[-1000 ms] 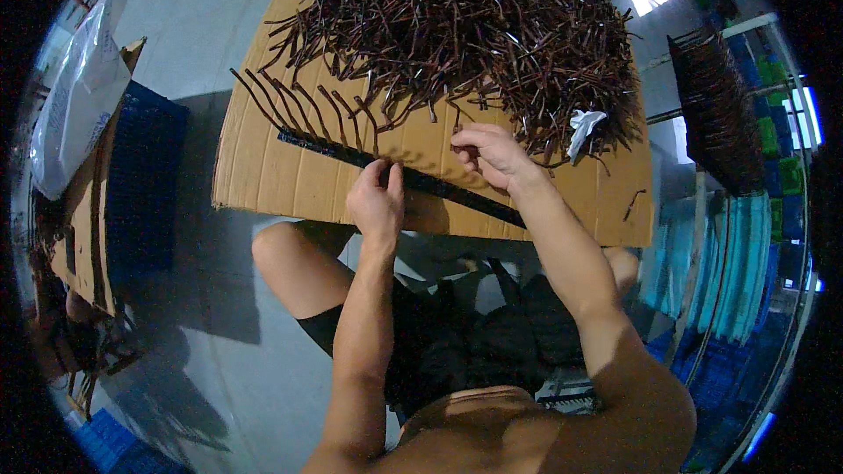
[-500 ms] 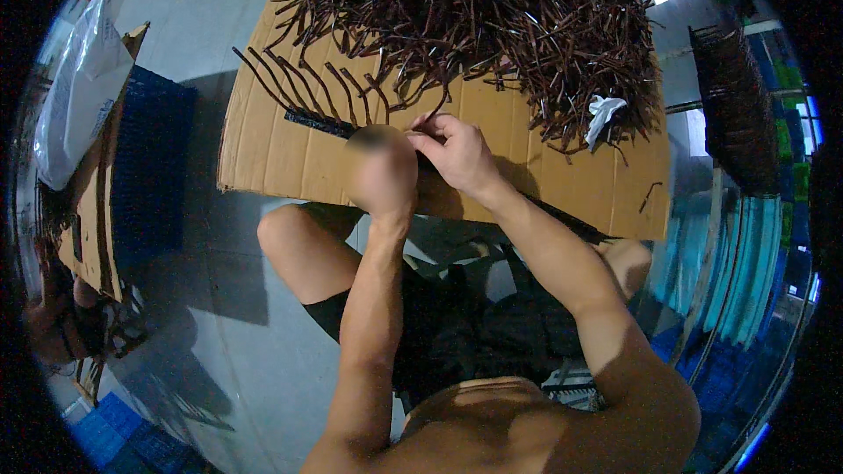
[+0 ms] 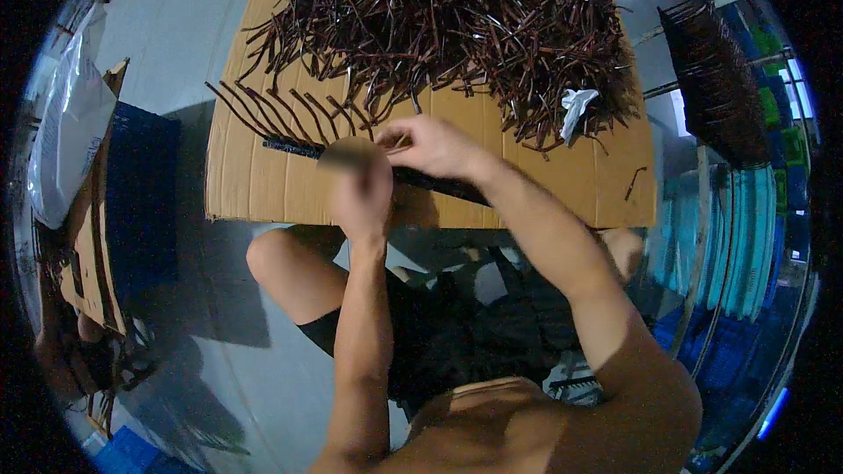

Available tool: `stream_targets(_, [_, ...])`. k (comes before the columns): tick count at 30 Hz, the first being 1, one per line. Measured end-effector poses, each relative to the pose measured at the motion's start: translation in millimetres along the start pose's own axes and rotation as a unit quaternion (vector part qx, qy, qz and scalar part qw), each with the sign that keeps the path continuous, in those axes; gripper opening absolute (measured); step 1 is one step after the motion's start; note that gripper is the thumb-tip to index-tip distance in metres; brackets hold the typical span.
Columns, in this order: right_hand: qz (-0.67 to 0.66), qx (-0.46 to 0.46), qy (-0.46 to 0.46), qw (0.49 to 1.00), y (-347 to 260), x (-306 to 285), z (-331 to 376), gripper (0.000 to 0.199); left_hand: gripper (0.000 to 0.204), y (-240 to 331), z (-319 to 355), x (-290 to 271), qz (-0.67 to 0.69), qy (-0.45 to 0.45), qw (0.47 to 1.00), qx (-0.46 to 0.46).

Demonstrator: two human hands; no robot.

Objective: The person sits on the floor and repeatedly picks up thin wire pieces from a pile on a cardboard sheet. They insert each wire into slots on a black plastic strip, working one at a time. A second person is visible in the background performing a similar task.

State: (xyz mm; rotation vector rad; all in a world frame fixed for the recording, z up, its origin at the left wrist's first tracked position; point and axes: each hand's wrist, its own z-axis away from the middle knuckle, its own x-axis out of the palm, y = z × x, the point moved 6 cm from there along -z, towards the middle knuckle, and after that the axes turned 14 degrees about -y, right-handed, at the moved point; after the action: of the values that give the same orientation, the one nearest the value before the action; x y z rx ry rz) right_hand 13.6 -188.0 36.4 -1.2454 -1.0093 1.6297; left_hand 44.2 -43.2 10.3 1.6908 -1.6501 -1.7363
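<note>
My left hand (image 3: 358,183) had slid along the black bar (image 3: 299,148) and gripped it near the middle. My right hand (image 3: 432,145) pinched a brown stick (image 3: 397,140) above the bar. The bar lay on the cardboard (image 3: 263,184), below the stick pile (image 3: 448,26).

Packaging at the left edge, no labels, signs or screens

A clear plastic bag (image 3: 75,136), crumpled and glossy white-grey, lies at nine o'clock; just beneath it, toward eight o'clock, flattened brown cardboard boxes (image 3: 88,254) stand on edge beside a dark blue crate (image 3: 140,202).
</note>
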Motion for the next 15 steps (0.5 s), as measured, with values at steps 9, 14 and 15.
stream_targets(9, [0.387,0.190,0.304,0.849,63,-115,35,0.020,0.024,18,7,13,-0.054,-0.074,0.996,0.016])
stream_targets(14, [0.290,0.245,0.276,0.883,76,-116,43,0.024,0.021,-3,5,9,-0.001,-0.028,1.000,0.006])
stream_targets(15, [0.255,0.277,0.262,0.889,85,-119,48,0.026,0.022,-6,2,5,0.003,-0.010,1.000,0.008])
